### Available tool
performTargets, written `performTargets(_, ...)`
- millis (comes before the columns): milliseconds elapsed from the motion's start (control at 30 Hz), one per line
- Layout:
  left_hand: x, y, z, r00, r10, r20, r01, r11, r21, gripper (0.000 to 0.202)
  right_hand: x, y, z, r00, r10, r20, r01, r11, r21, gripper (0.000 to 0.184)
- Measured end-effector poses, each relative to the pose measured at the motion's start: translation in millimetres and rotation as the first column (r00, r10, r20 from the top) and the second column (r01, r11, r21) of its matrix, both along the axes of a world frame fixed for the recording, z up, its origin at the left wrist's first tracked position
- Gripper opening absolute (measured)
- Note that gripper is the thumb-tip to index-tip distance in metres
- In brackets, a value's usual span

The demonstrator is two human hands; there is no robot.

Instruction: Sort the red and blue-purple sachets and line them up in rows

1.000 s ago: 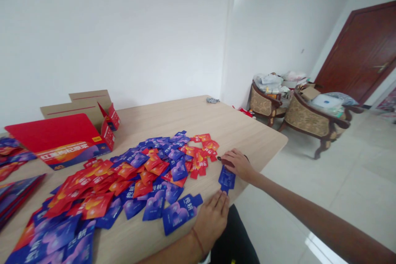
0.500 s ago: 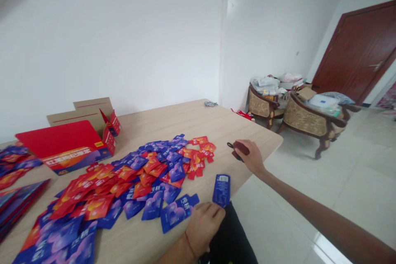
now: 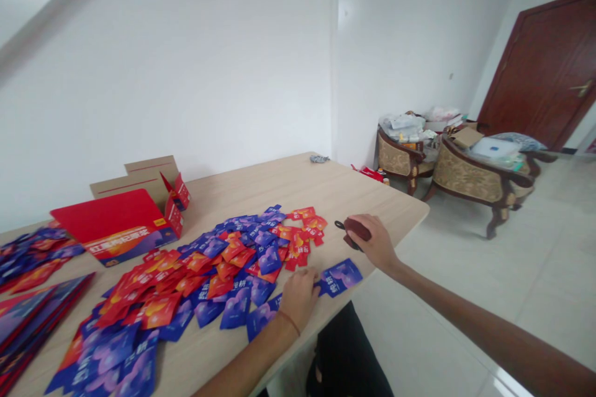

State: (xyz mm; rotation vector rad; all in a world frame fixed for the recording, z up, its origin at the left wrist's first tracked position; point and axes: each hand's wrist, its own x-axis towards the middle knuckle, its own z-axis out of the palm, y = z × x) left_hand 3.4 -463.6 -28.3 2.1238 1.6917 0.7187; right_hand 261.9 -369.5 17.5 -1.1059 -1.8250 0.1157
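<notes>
My left hand [image 3: 300,295] is at the table's front edge, its fingers curled on the near left end of a blue pouch [image 3: 343,276]. The pouch lies flat on the table with its purple-patterned, lettered face up. My right hand [image 3: 375,239] is above the table to the right, closed around a dark reddish-brown block with a black loop [image 3: 357,232]. What the block is, I cannot make out. Another blue pouch [image 3: 261,319] lies partly hidden behind my left hand. To the left spreads a heap of red and blue pouches [image 3: 223,260].
An open red carton [image 3: 112,217] stands at the back left of the wooden table [image 3: 261,180]. Flat red-and-blue folders or cartons [image 3: 41,316] are stacked at the left edge. A crumpled grey item [image 3: 319,159] lies at the back corner. Two loaded armchairs [image 3: 475,183] stand beyond.
The blue pouch, earlier showing its barcoded back, now lies face up on the table. My left hand has moved up and inward with it; the right hand still holds the block.
</notes>
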Motion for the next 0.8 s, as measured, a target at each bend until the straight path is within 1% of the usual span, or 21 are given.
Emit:
performTargets(67, 4, -8, 1.9, 0.987, -0.058, -0.148, 0.07, 0.995, 0.075, 0.024, -6, -9, 0.7, 0.998, 0.034, 0.049, -0.034, 0.999, -0.003, 0.034)
performTargets(100, 6, -13, 0.4, 0.967, -0.094, -0.235, 0.125, 0.985, 0.12, 0.025, -9, -14, 0.4, 0.996, 0.048, 0.077, -0.048, 0.999, -0.003, 0.035)
performTargets(133, 7, -19, -3.2, 0.937, -0.125, -0.327, 0.187, 0.968, 0.166, 0.026, -14, -21, -0.7, 0.992, 0.061, 0.109, -0.061, 0.998, -0.004, 0.036)
performTargets(200, 8, -31, -16.0, 0.867, -0.149, -0.476, 0.292, 0.925, 0.242, 0.029, -27, -36, -5.7, 0.98, 0.091, 0.175, -0.09, 0.996, -0.014, 0.037)
performTargets(267, 10, -44, -33.0, 0.832, -0.114, -0.543, 0.313, 0.904, 0.291, 0.033, -45, -53, -14.9, 0.963, 0.124, 0.241, -0.117, 0.992, -0.042, 0.038)
performTargets(333, 12, -54, -48.7, 0.809, -0.054, -0.585, 0.291, 0.902, 0.319, 0.039, -64, -68, -27.0, 0.94, 0.157, 0.304, -0.138, 0.987, -0.084, 0.038)
performTargets(367, 12, -58, -54.7, 0.799, -0.034, -0.6, 0.284, 0.901, 0.328, 0.041, -71, -73, -33.2, 0.928, 0.172, 0.331, -0.144, 0.984, -0.11, 0.037)
performTargets(433, 12, -62, -62.2, 0.78, -0.02, -0.626, 0.295, 0.893, 0.339, 0.045, -81, -79, -43.7, 0.907, 0.205, 0.369, -0.153, 0.974, -0.165, 0.036)
performTargets(533, 9, -61, -64.9, 0.758, -0.037, -0.651, 0.333, 0.88, 0.338, 0.046, -77, -77, -51.5, 0.883, 0.25, 0.397, -0.18, 0.962, -0.205, 0.033)
performTargets(633, 6, -59, -65.0, 0.747, -0.057, -0.662, 0.351, 0.88, 0.32, 0.046, -61, -68, -51.9, 0.857, 0.265, 0.441, -0.198, 0.961, -0.191, 0.031)
performTargets(700, 4, -59, -66.3, 0.737, -0.068, -0.673, 0.364, 0.879, 0.309, 0.048, -47, -59, -51.1, 0.857, 0.221, 0.465, -0.161, 0.973, -0.167, 0.031)
performTargets(800, 4, -59, -69.0, 0.724, -0.061, -0.687, 0.371, 0.874, 0.313, 0.049, -28, -45, -48.5, 0.865, 0.106, 0.491, -0.053, 0.991, -0.121, 0.03)
